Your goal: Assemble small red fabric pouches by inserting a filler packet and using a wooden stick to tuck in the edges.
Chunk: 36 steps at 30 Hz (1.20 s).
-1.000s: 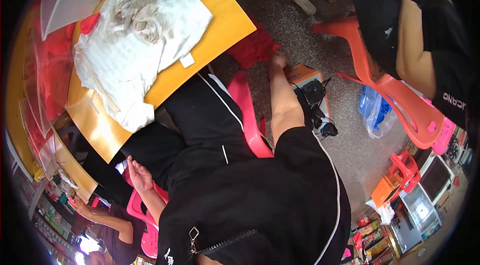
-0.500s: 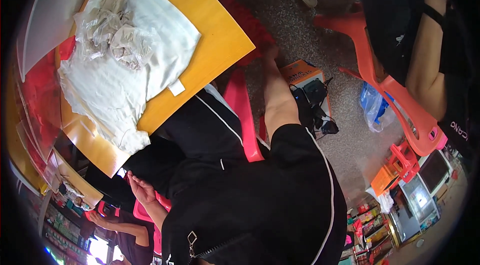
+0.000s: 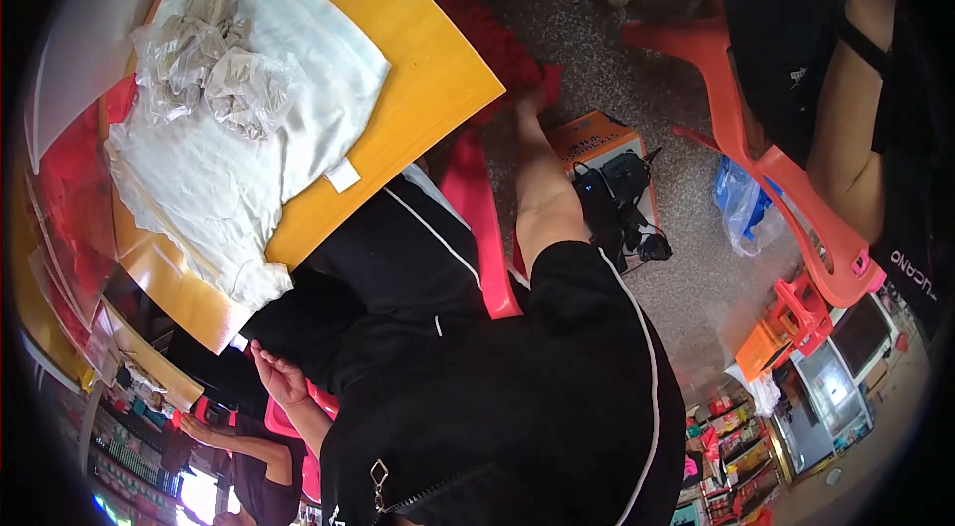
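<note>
My left hand (image 3: 282,377) is near the lower corner of the yellow table, fingers loosely stretched and holding nothing. My right arm reaches down past the table's right corner, where my right hand (image 3: 532,100) is in shadow at a pile of red cloth (image 3: 487,69). Its fingers are hidden, and whether they grip the cloth cannot be told. On the yellow table (image 3: 428,79) a white garment (image 3: 333,59) lies spread out with a small white tag at its edge. Crumpled clear plastic bags with something greyish inside (image 3: 234,88) rest on the garment.
An orange box (image 3: 597,138) with black camera-like gear (image 3: 627,188) stands on the speckled floor. Farther right are a blue and clear plastic bag (image 3: 744,208), a red plastic chair (image 3: 736,118) and another person's arm (image 3: 851,138). A pink plastic strip (image 3: 477,228) is by my lap.
My right forearm has shifted slightly left, and more red cloth shows beside the hand. The whole view has moved a little; my left hand stays about the same.
</note>
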### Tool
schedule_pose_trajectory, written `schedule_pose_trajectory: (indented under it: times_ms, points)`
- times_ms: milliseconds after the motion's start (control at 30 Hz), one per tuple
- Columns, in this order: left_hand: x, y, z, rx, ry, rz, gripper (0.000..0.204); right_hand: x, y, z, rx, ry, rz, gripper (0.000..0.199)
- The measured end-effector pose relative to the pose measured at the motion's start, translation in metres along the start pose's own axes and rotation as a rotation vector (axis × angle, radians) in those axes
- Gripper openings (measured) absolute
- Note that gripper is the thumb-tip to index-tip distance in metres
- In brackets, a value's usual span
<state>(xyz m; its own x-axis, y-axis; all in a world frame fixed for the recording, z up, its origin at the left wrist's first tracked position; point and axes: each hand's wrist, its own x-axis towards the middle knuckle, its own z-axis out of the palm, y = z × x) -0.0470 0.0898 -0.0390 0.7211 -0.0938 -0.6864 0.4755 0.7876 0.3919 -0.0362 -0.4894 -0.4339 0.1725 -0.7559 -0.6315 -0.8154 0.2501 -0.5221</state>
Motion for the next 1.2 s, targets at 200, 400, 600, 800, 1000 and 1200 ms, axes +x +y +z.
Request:
schedule_pose_trajectory:
  times_ms: [200, 400, 600, 800, 1000, 1200]
  points:
    - [-0.001, -0.001, 0.004, 0.014, 0.005, 0.002, 0.035, 0.010, 0.021, 0.001, -0.035, 0.207, -0.041, 0.031]
    - [-0.004, 0.001, 0.003, 0.002, 0.028, 0.003, 0.035, 0.043, 0.039, -0.021, -0.264, 0.375, -0.011, 0.034]
    - [-0.003, 0.002, 0.004, -0.020, 0.016, -0.001, 0.036, 0.049, 0.040, -0.018, -0.396, 0.434, 0.058, 0.032]
    - [-0.004, 0.007, -0.003, -0.062, -0.003, -0.030, 0.039, 0.039, 0.023, -0.032, -0.361, 0.214, 0.120, 0.041]
    - [-0.007, 0.009, 0.001, -0.034, -0.043, -0.043, 0.039, 0.063, 0.007, -0.017, -0.663, -0.169, 0.268, 0.042]
    - [0.012, -0.004, -0.006, -0.146, -0.145, -0.132, 0.038, 0.101, 0.151, 0.015, -0.319, -0.069, -0.087, 0.041]
